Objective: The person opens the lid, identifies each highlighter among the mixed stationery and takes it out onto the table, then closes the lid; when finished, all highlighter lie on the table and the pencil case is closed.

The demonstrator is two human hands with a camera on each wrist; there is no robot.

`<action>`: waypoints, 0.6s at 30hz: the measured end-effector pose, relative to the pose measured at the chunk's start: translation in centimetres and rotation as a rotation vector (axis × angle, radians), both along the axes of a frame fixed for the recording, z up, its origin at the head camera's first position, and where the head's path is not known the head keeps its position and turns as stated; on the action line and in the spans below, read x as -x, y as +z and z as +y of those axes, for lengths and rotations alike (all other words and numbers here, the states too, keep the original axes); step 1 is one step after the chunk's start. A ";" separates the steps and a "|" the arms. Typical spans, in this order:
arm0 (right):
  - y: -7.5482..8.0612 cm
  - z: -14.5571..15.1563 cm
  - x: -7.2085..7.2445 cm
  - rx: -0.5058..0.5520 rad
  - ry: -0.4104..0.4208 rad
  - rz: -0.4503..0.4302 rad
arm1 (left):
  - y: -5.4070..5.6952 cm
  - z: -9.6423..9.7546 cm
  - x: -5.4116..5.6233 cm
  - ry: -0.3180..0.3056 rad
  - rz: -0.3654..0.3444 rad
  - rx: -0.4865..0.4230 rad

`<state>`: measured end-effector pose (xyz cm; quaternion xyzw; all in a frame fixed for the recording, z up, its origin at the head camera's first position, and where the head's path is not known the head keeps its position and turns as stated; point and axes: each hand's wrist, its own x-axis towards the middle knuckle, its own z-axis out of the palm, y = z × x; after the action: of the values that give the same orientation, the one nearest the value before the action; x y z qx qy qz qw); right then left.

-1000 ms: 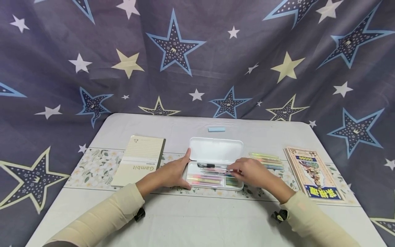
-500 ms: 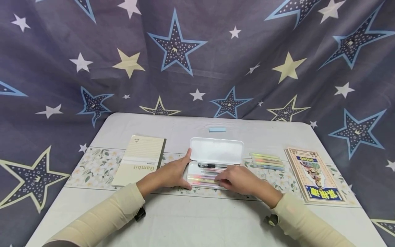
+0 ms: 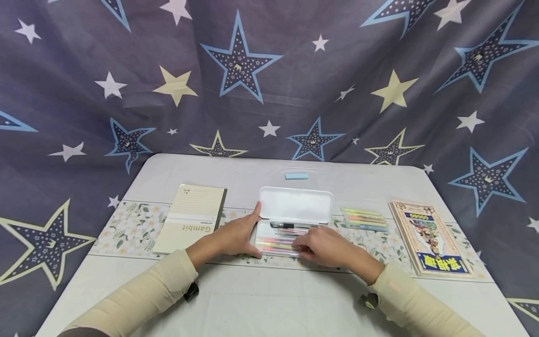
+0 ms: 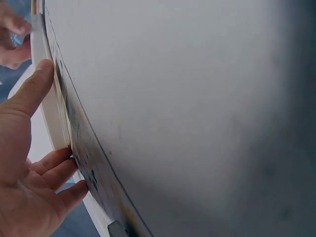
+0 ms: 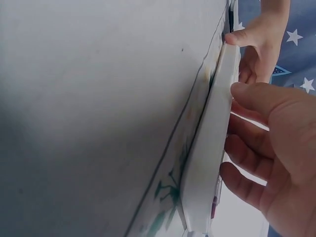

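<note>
An open white pencil case (image 3: 295,206) lies at the table's middle, its lid tilted back. My left hand (image 3: 235,235) holds its left end, with the thumb (image 4: 42,81) at the front corner and the index finger up along the lid's edge. My right hand (image 3: 324,245) reaches over the right part of the tray, fingers curled, fingertips at the right ends of several colourful pens (image 3: 275,244). Its thumb (image 5: 247,94) lies at the front wall. I cannot tell whether it pinches a pen. A black-capped gel pen (image 3: 288,225) lies along the tray's back.
A Gambit notebook (image 3: 185,215) is at the left. To the right lie a row of coloured pens (image 3: 364,219) and a stack of books (image 3: 433,238). A small blue block (image 3: 296,176) sits behind the case. A star-patterned curtain (image 3: 269,93) hangs behind the table.
My right hand has moved left and toward me, from the tray's back right to the colourful pens in front, then nearly stopped. My left hand has stayed on the case.
</note>
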<state>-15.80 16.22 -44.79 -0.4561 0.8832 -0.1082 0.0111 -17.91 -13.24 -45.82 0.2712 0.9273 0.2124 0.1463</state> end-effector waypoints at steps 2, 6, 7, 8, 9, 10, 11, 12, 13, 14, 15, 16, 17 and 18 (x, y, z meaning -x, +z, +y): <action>0.1 -0.1 0.0 0.003 -0.023 -0.022 | 0.0 0.0 0.0 0.000 0.000 0.000; 0.3 -0.1 0.0 0.015 -0.077 -0.084 | 0.0 0.0 0.0 0.002 0.000 0.001; 0.3 -0.1 -0.1 0.022 -0.087 -0.102 | 0.0 0.0 0.0 0.002 0.000 0.000; 0.3 -0.1 -0.1 0.026 -0.095 -0.119 | 0.0 0.0 0.0 0.002 0.000 -0.001; 0.4 -0.1 0.0 0.029 -0.103 -0.134 | -0.1 0.0 0.0 0.003 0.000 -0.002; 0.4 -0.1 0.0 0.035 -0.107 -0.151 | -0.1 0.0 0.0 0.003 -0.001 -0.005; 0.4 -0.1 0.0 0.041 -0.110 -0.165 | -0.1 0.0 0.1 0.003 0.000 -0.006; 0.4 -0.1 0.0 0.046 -0.115 -0.182 | -0.1 0.0 0.1 0.002 0.000 -0.006; 0.5 -0.1 0.0 0.051 -0.120 -0.199 | -0.1 0.0 0.1 0.002 0.002 -0.006; 0.5 -0.1 0.0 0.055 -0.125 -0.213 | -0.1 0.0 0.1 0.001 0.003 -0.006; 0.5 -0.2 0.0 0.060 -0.131 -0.229 | -0.2 0.0 0.1 0.000 0.005 -0.008; 0.6 -0.2 0.0 0.065 -0.136 -0.244 | -0.2 0.0 0.1 -0.001 0.006 -0.007; 0.6 -0.2 0.0 0.066 -0.145 -0.256 | -0.2 0.0 0.1 -0.002 0.009 -0.006; 0.7 -0.3 0.0 0.067 -0.153 -0.267 | -0.2 0.0 0.1 -0.003 0.011 -0.005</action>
<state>-15.77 15.96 -44.13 -0.3692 0.9020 -0.1977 0.1052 -17.97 -13.27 -46.01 0.2743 0.9270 0.2132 0.1410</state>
